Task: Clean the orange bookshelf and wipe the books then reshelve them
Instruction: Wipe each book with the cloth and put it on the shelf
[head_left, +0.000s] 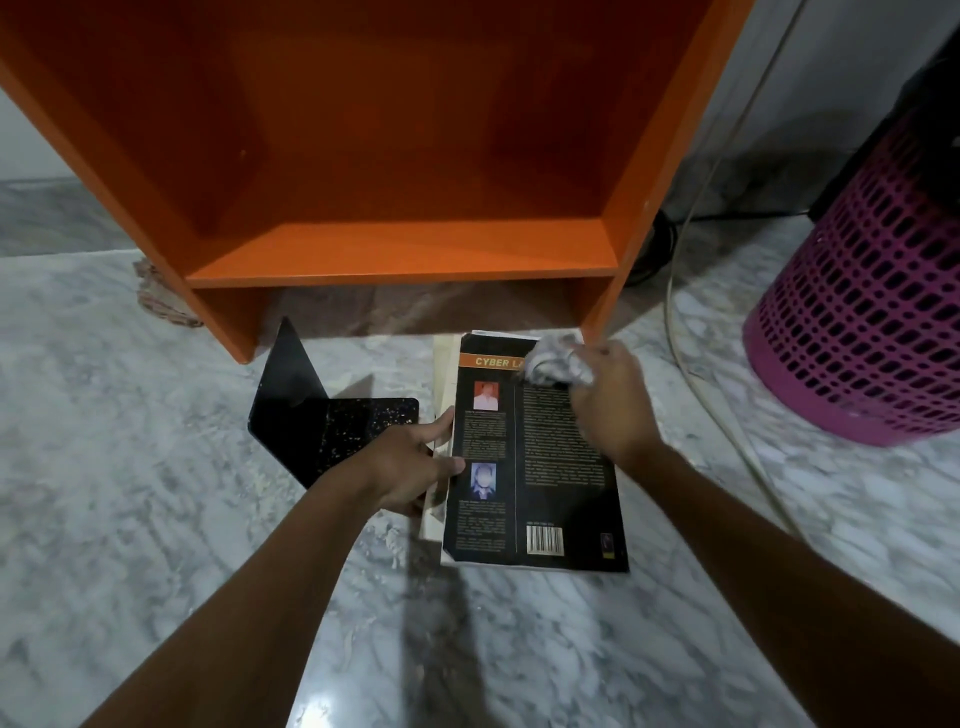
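Book (540, 467) — black back cover up, flat on the marble floor (156, 493), with the orange bookshelf (405, 249) close at its 12 o'clock. Right hand (610, 400): fingers bunched round a grey cloth (556, 358), pressing it on the cover's 12 o'clock end. Left hand (410, 462): fingers curled onto the book's 9 o'clock edge, probably gripping it — the fingertips are partly hidden. Black bookend (332, 421) at 9 o'clock, just beside the left hand. Pink basket (857, 322) at 2 o'clock, well apart, with a pale cable (680, 322) between.
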